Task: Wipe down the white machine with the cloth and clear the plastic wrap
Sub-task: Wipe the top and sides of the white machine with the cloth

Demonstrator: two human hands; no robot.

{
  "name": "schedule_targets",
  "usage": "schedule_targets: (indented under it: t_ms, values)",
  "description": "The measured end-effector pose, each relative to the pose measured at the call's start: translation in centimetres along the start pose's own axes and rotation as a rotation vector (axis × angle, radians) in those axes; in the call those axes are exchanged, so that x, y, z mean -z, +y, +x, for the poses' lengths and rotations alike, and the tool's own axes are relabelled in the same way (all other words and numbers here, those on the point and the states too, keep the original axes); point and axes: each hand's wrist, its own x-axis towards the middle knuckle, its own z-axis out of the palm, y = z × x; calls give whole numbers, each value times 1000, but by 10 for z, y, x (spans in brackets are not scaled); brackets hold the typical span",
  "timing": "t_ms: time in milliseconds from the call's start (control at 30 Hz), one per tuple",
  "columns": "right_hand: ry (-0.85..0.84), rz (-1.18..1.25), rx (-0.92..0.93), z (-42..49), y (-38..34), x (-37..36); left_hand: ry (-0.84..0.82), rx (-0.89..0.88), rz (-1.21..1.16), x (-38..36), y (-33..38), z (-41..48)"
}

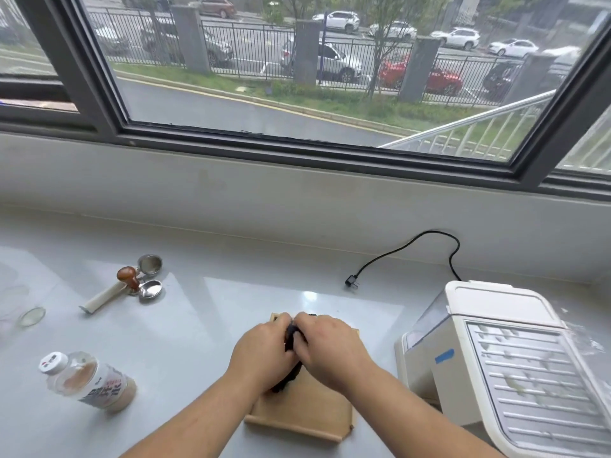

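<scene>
Left hand (264, 353) and right hand (330, 348) grip dark cloth (292, 335); bottle (87, 380) label unreadable.

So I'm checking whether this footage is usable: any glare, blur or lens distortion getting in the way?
Head view: strong wide-angle bending curves the window frame and sill; daylight throws pale glare patches on the countertop; the plastic wrap beside the white machine reads as a smeared sheen; both hands on the dark cloth are reasonably sharp.

Street-side coffee corner: grey counter (198, 325) under a window (297, 77), tamper (129, 279), white machine (496, 358).
</scene>
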Motion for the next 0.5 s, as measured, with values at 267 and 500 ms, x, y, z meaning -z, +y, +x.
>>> schedule_targets:
  t_ms: [267,500]
  values:
    - [116,-77,-66,-15,17,60,59,44,48,58,27,12]
    - [151,-28,-185,-26,29,93,113,-53,-68,110,84,27]
